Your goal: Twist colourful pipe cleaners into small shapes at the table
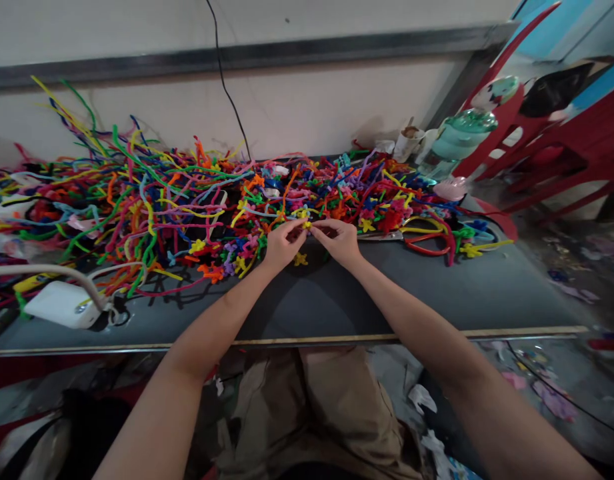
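Observation:
My left hand (283,245) and my right hand (339,241) meet over the front of the pile, fingertips pinched together on a small yellow pipe-cleaner flower (305,225). Just below them on the dark table lies another yellow flower (300,259). Behind my hands spreads a heap of colourful pipe cleaners (331,187), some twisted into little flowers. Right of my right hand rests a pair of scissors (427,244) with red and yellow handles, blades toward my hand. My fingers partly hide the held flower.
A white power adapter (67,304) with a cable sits at the table's left front. At the back right stand a green-lidded bottle (451,143) and a cup (407,143). Red chairs (571,147) are beyond. A black cord (221,73) hangs down the wall.

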The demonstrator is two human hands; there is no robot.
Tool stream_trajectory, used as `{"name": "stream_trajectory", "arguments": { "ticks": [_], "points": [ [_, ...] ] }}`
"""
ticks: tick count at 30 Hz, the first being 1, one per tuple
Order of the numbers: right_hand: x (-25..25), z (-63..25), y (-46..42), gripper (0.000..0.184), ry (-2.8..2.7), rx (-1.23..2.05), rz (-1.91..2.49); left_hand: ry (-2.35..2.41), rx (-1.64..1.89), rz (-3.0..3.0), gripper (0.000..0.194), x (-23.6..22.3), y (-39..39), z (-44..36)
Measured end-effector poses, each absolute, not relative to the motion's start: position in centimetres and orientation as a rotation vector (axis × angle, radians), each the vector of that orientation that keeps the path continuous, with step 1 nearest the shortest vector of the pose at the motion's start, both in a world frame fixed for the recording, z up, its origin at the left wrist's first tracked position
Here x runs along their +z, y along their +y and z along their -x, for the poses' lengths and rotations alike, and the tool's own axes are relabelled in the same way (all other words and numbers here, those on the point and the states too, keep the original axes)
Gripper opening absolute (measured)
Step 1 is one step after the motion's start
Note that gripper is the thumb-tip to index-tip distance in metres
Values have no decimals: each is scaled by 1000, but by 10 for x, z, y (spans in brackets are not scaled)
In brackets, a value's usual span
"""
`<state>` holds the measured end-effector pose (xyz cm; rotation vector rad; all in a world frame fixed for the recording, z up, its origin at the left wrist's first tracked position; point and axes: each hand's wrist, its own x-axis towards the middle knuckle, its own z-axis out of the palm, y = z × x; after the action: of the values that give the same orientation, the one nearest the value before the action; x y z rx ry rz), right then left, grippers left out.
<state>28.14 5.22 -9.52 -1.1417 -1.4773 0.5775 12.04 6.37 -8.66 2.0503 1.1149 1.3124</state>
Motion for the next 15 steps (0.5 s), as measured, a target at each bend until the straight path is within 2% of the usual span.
{"name": "stream_trajectory", "arguments": {
  "ticks": [15],
  "points": [
    [-93,-274,47,24,-1664,348,1174,1255,1386,-1800,19,-91,61,-124]
  ]
}}
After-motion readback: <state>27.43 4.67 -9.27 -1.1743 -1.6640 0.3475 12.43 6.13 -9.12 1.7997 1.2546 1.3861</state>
